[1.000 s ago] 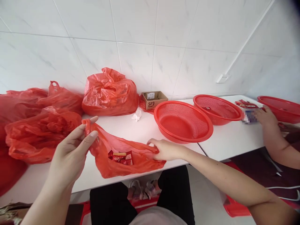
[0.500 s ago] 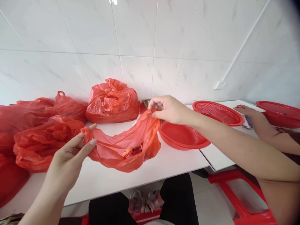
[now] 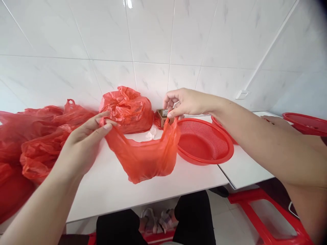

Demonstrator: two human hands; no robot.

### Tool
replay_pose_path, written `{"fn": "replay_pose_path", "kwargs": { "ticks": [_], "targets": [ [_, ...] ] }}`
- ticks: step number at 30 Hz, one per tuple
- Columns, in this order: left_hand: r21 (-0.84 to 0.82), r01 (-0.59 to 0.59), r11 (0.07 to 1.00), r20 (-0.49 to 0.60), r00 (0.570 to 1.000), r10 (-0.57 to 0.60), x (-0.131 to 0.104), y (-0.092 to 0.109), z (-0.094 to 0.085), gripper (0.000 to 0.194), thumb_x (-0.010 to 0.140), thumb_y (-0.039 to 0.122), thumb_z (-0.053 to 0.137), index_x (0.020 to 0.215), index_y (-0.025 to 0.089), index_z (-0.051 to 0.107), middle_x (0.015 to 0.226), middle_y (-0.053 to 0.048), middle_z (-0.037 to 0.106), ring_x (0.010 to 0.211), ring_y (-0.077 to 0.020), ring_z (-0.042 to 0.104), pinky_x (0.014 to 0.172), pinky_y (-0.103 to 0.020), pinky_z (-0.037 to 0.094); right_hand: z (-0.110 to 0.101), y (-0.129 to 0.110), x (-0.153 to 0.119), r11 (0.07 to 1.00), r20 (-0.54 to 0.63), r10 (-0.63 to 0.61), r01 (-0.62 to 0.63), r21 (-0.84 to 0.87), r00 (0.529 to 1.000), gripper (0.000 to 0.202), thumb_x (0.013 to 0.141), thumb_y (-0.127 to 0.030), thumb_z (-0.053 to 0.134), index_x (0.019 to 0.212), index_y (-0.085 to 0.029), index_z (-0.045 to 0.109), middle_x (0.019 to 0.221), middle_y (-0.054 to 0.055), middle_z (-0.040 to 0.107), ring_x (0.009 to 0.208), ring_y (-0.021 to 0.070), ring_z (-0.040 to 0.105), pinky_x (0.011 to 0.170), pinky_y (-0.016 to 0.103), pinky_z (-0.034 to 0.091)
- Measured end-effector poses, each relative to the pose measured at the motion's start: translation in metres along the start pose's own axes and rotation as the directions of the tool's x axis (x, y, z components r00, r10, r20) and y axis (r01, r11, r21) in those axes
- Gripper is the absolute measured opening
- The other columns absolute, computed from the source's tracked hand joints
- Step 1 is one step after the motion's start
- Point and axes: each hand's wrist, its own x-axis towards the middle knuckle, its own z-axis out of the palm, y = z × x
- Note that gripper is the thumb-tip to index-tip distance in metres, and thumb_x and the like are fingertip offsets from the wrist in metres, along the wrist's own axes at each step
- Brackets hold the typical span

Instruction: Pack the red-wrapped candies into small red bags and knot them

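Note:
A red plastic bag (image 3: 150, 160) hangs between my two hands over the white table (image 3: 114, 197). My left hand (image 3: 88, 143) pinches one handle of it, thumb against fingers. The other handle is pinched by my right hand (image 3: 182, 103), near a small cardboard box. The bag sags in the middle and its contents are hidden. Just right of it sits a red perforated basket (image 3: 201, 143), with only its bare inner surface showing.
Several filled red bags (image 3: 38, 126) crowd the left side, and a large one (image 3: 127, 109) stands by the wall. A cardboard box (image 3: 162, 117) and crumpled white tissue (image 3: 151, 132) lie behind. At right are more red baskets (image 3: 306, 124), a person's hand and a red stool (image 3: 270, 221).
Both hands have risen, lifting the bag's handles. The bag's opening no longer faces the camera, so the items inside are out of sight. The other person's hand is now mostly hidden behind my right arm.

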Motion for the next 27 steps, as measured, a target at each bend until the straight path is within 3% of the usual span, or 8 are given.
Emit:
{"fn": "replay_pose_path", "kwargs": {
  "ticks": [2, 4, 8, 13, 16, 19, 23, 27],
  "targets": [
    [-0.077, 0.055, 0.996, 0.204, 0.978, -0.039, 0.006, 0.008, 0.008, 0.026, 0.084, 0.038, 0.067, 0.106, 0.024, 0.067, 0.108, -0.006, 0.068, 0.101, -0.0213, 0.061, 0.088, -0.033, 0.049, 0.01, -0.008, 0.005, 0.999, 0.028, -0.033, 0.034, -0.007, 0.999, 0.021, 0.073, -0.006, 0.075, 0.086, -0.016, 0.062, 0.077, 0.0, 0.063, 0.062, 0.0099, 0.062, 0.054, 0.021, 0.051],
    [0.02, 0.15, 0.988, 0.396, 0.907, -0.146, 0.01, 0.015, 0.02, 0.039, 0.081, 0.037, 0.07, 0.117, 0.028, 0.06, 0.091, -0.003, 0.067, 0.082, -0.0181, 0.062, 0.074, -0.03, 0.051, 0.026, -0.018, 0.013, 0.994, 0.078, -0.11, 0.109, 0.012, 0.991, 0.018, 0.075, -0.005, 0.072, 0.085, -0.016, 0.061, 0.076, -0.001, 0.063, 0.06, 0.0088, 0.06, 0.053, 0.021, 0.05],
    [0.305, 0.216, 0.927, 0.518, 0.779, -0.352, 0.015, 0.02, 0.045, 0.048, 0.067, 0.032, 0.081, 0.11, 0.023, 0.064, 0.067, 0.002, 0.057, 0.057, -0.0135, 0.051, 0.052, -0.025, 0.046, 0.063, -0.036, 0.032, 0.924, 0.097, -0.38, 0.373, 0.083, 0.92, 0.016, 0.077, -0.005, 0.067, 0.082, -0.017, 0.057, 0.083, -0.002, 0.063, 0.07, 0.0084, 0.06, 0.06, 0.021, 0.052],
    [0.285, 0.325, 0.902, 0.412, 0.808, -0.421, 0.022, 0.004, 0.043, 0.036, 0.079, 0.054, 0.064, 0.084, 0.018, 0.066, 0.063, 0.0, 0.053, 0.049, -0.0099, 0.043, 0.045, -0.023, 0.039, 0.09, -0.02, 0.044, 0.857, -0.137, -0.471, 0.489, 0.164, 0.872, 0.014, 0.085, -0.019, 0.065, 0.096, -0.019, 0.056, 0.107, 0.002, 0.061, 0.092, 0.0114, 0.06, 0.08, 0.028, 0.053],
    [0.2, 0.417, 0.887, 0.361, 0.81, -0.462, 0.025, -0.006, 0.031, 0.042, 0.077, 0.06, 0.064, 0.077, 0.018, 0.063, 0.06, 0.001, 0.053, 0.049, -0.0104, 0.047, 0.049, -0.024, 0.043, 0.096, 0.008, 0.041, 0.896, -0.07, -0.377, 0.382, 0.227, 0.924, 0.022, 0.083, -0.023, 0.068, 0.099, -0.02, 0.054, 0.097, 0.001, 0.063, 0.09, 0.0134, 0.061, 0.08, 0.031, 0.052],
    [0.165, 0.426, 0.89, 0.463, 0.763, -0.451, 0.025, -0.012, 0.025, 0.044, 0.082, 0.06, 0.06, 0.068, 0.018, 0.059, 0.047, 0.005, 0.042, 0.041, -0.0089, 0.039, 0.048, -0.024, 0.041, 0.1, 0.026, 0.03, 0.895, -0.069, -0.308, 0.313, 0.318, 0.949, 0.019, 0.084, -0.021, 0.066, 0.096, -0.02, 0.052, 0.079, -0.003, 0.061, 0.076, 0.0115, 0.06, 0.073, 0.03, 0.052],
    [0.166, 0.332, 0.929, 0.557, 0.745, -0.366, 0.026, -0.013, 0.023, 0.038, 0.087, 0.052, 0.055, 0.072, 0.019, 0.066, 0.06, -0.004, 0.063, 0.059, -0.0168, 0.059, 0.063, -0.029, 0.049, 0.101, 0.021, 0.008, 0.848, -0.09, -0.345, 0.352, 0.397, 0.934, 0.02, 0.082, -0.023, 0.069, 0.096, -0.021, 0.054, 0.078, -0.004, 0.057, 0.073, 0.01, 0.058, 0.073, 0.028, 0.051],
    [0.373, 0.065, 0.925, 0.602, 0.742, -0.295, 0.024, -0.01, 0.023, 0.022, 0.082, 0.04, 0.063, 0.077, 0.021, 0.073, 0.071, -0.005, 0.068, 0.07, -0.019, 0.062, 0.069, -0.03, 0.048, 0.11, 0.021, 0.006, 0.856, -0.196, -0.273, 0.331, 0.398, 0.942, 0.012, 0.09, -0.03, 0.061, 0.098, -0.022, 0.059, 0.096, 0.001, 0.064, 0.091, 0.0138, 0.062, 0.085, 0.032, 0.05]
  ]
}}
